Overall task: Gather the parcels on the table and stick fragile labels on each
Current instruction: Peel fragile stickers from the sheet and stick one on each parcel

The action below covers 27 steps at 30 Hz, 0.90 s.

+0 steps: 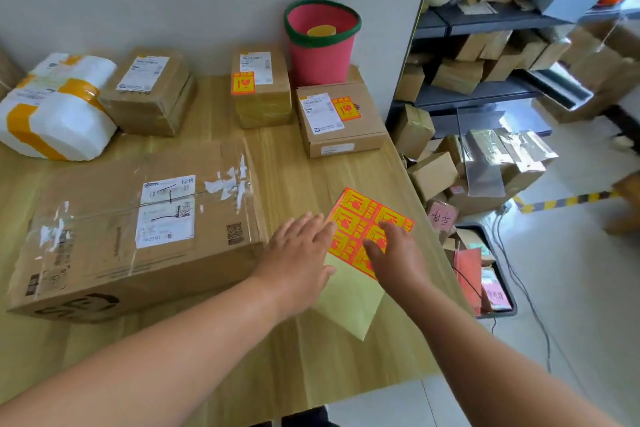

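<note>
While right grip (398,255) rests on label sheet (358,213), left grip (298,253) touches it.

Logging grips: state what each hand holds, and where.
Nothing gripped. Left hand flat on the label sheet, left edge; right hand rests on its middle.

**Fragile signs and courier labels around the hands**

Under the fingers of the left hand (298,253) and right hand (398,253) lies a sticker sheet (358,215) of orange-and-yellow labels, each showing a broken-glass fragile sign; the small print is unreadable. Just left of the left hand, the large box (104,260) carries a white shipping label (166,211) with "标快" in its top corner and a QR code (234,233) beside it. Beyond the hands, the taped box (265,104) and the plain box (343,135) each bear the same fragile sign beside print too small to read.
</note>
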Tool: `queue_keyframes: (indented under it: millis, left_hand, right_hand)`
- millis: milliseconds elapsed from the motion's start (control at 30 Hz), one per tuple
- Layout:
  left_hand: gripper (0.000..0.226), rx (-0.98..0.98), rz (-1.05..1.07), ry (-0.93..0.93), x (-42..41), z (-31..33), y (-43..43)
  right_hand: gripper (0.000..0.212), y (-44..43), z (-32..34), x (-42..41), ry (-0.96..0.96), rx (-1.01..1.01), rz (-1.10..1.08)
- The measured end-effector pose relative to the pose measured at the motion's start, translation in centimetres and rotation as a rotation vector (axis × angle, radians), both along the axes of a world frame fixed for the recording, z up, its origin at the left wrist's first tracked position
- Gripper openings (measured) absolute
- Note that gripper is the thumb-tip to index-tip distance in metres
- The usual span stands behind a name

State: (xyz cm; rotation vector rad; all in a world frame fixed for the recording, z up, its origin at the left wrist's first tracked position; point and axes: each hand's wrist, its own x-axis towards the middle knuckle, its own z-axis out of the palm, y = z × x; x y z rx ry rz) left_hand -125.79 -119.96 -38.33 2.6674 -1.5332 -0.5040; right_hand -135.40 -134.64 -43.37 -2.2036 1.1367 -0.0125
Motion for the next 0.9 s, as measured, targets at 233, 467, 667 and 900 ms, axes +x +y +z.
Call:
queue_keyframes:
  millis: [233, 467, 667, 900]
  left_hand:
    - [0.072, 0.274, -0.051, 0.139, -0.3, -6.4, -2.0]
    - [0.075, 0.37, -0.077, 0.184, -0.4, -8.8, -1.5]
    - [0.076, 0.406, -0.077, 0.224, -0.1, -8.1, -1.6]
    - [0.08, 0.096, 0.223, 0.405, -0.3, -4.7, -1.2]
  right_hand:
    - [0.063, -5.7, -4.7, -0.6, 0.18, -0.107, -0.007]
    - [0.079, -6.2, -6.9, -0.5, 0.26, -0.145, 0.025]
    - [0.069, -4.2, -6.5, -0.4, 0.153, -0.099, 0.027]
    - [0.055, -1.9, -0.9, 0.6, -0.235, 0.152, -0.118]
